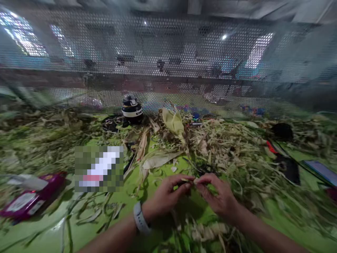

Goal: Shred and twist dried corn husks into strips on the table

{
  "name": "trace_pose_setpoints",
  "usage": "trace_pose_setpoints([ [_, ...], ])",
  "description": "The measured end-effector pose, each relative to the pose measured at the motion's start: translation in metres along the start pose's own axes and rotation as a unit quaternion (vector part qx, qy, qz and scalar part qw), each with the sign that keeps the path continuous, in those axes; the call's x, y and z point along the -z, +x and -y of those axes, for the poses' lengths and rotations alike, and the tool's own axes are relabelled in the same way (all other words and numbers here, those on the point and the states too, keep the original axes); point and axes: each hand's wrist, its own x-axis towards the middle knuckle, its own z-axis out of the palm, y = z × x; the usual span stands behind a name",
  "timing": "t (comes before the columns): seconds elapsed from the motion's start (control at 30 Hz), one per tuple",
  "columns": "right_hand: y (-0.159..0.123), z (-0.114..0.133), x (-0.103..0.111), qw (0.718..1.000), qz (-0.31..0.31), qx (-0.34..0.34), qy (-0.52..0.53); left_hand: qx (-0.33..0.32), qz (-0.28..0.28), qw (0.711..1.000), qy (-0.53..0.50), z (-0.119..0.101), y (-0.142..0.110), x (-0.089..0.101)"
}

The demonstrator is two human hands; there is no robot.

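Observation:
My left hand [168,192], with a pale watch [140,218] on its wrist, is closed in a pinch above the green tabletop [150,230]. A thin strip of dry plant matter [186,180] shows between its thumb and forefinger. Facing it, my right hand [219,198] is also closed, its fingertips pinching the strip's other end. The strip's exact kind is too small to tell. Just beyond the hands lie a pale dry husk leaf [160,161] and a yellowish folded husk shape [173,122]. A braided husk piece [210,232] lies below my hands, near the bottom edge.
Shredded dry plant strips [223,140] cover much of the table. A magenta pouch [34,196] lies at left, beside a pixelated patch. A black-and-white rounded object [132,109] stands at the back before a perforated screen [168,63]. A phone-like device [321,171] lies far right.

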Motion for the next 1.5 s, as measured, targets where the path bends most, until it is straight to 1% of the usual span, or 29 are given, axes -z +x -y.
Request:
trace_pose_setpoints([
  [0.13,0.002,-0.001,-0.006,0.997,-0.036,-0.058,0.022,0.003,0.001,0.999,-0.041,0.002,-0.001,0.006],
  [0.23,0.006,-0.006,-0.007,0.989,-0.059,-0.13,0.039,0.021,-0.012,0.998,-0.059,0.004,0.0,0.008],
  [0.3,0.008,-0.008,-0.006,0.984,-0.059,-0.161,0.045,0.028,-0.023,0.998,-0.059,0.005,0.0,0.007],
  [0.37,0.008,-0.009,-0.003,0.984,-0.046,-0.17,0.041,0.038,-0.024,0.997,-0.062,0.005,0.0,0.004],
  [0.43,0.007,-0.007,-0.002,0.989,-0.029,-0.146,0.023,0.044,-0.028,0.997,-0.064,0.004,0.001,0.003],
  [0.47,0.006,-0.006,-0.002,0.993,-0.018,-0.119,0.01,0.041,-0.034,0.997,-0.054,0.005,0.001,0.002],
  [0.57,0.001,-0.003,-0.003,1.0,0.009,0.006,-0.027,-0.006,-0.061,0.998,0.02,0.005,0.003,0.003],
  [0.6,0.0,-0.002,-0.004,0.998,0.015,0.04,-0.038,-0.025,-0.069,0.996,0.048,0.005,0.003,0.004],
  [0.63,-0.001,-0.001,-0.004,0.997,0.018,0.06,-0.049,-0.04,-0.074,0.994,0.07,0.004,0.003,0.005],
  [0.67,-0.002,0.0,-0.004,0.996,0.018,0.066,-0.058,-0.05,-0.077,0.992,0.083,0.004,0.003,0.005],
  [0.7,-0.002,0.0,-0.002,0.996,0.019,0.055,-0.066,-0.057,-0.078,0.991,0.089,0.003,0.002,0.006],
  [0.8,0.001,0.003,0.004,0.997,0.011,-0.021,-0.076,-0.072,-0.061,0.99,0.102,0.0,0.0,0.005],
  [0.9,0.003,0.003,0.005,0.992,0.041,-0.08,-0.089,-0.095,-0.041,0.986,0.134,-0.002,-0.002,0.003],
  [0.97,0.002,0.001,0.0,0.987,0.063,-0.087,-0.119,-0.101,-0.048,0.982,0.151,-0.003,-0.001,0.002],
  [1.0,0.001,0.0,-0.003,0.985,0.065,-0.081,-0.137,-0.101,-0.055,0.981,0.155,-0.002,-0.001,0.001],
  [1.07,-0.001,-0.004,-0.007,0.983,0.054,-0.047,-0.17,-0.096,-0.066,0.981,0.154,-0.001,-0.001,0.0],
  [1.13,-0.002,-0.007,-0.01,0.979,0.051,0.012,-0.195,-0.08,-0.062,0.985,0.142,0.0,-0.001,-0.001],
  [1.23,-0.002,-0.009,-0.01,0.967,0.051,0.096,-0.23,-0.024,-0.057,0.993,0.105,0.002,-0.002,-0.003],
  [1.3,-0.001,-0.009,-0.01,0.965,0.039,0.103,-0.239,0.014,-0.049,0.996,0.077,0.001,-0.001,-0.002],
  [1.37,0.0,-0.01,-0.01,0.97,0.022,0.072,-0.23,0.034,-0.045,0.997,0.043,-0.005,0.002,0.004],
  [1.4,0.0,-0.011,-0.011,0.974,0.018,0.053,-0.22,0.039,-0.056,0.997,0.022,-0.01,0.006,0.01],
  [1.43,0.0,-0.012,-0.012,0.977,0.018,0.038,-0.207,0.038,-0.083,0.996,-0.005,-0.017,0.01,0.019],
  [1.47,-0.001,-0.014,-0.013,0.98,0.023,0.029,-0.194,0.039,-0.13,0.99,-0.031,-0.024,0.016,0.03],
  [1.5,-0.002,-0.016,-0.014,0.982,0.033,0.024,-0.183,0.03,-0.199,0.978,-0.057,-0.032,0.022,0.045],
])
